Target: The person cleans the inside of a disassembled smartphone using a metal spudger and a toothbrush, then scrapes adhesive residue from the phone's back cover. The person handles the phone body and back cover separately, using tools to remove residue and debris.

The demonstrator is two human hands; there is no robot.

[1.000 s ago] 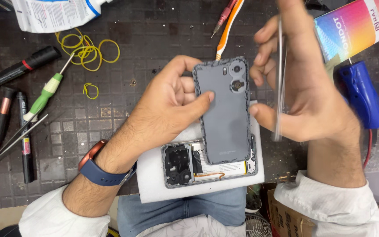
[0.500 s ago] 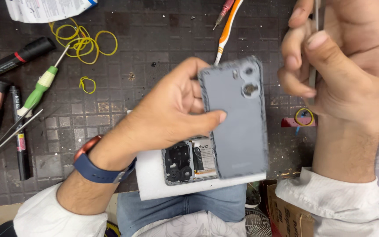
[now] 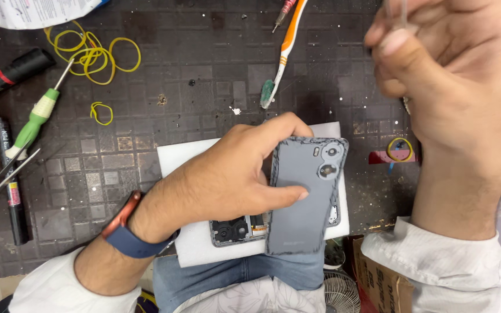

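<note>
While left hand [image 3: 227,174] grips grey back cover [image 3: 305,194] flat, right hand [image 3: 442,75] raised, pinching thin tool [image 3: 398,14].

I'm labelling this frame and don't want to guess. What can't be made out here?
- Head view: the thin tool in the right hand is motion-blurred and cut off by the top edge; its kind is unclear.
- The opened phone is mostly hidden by the left hand and the grey back cover.
- The black marker is cut off by the left edge.
</note>
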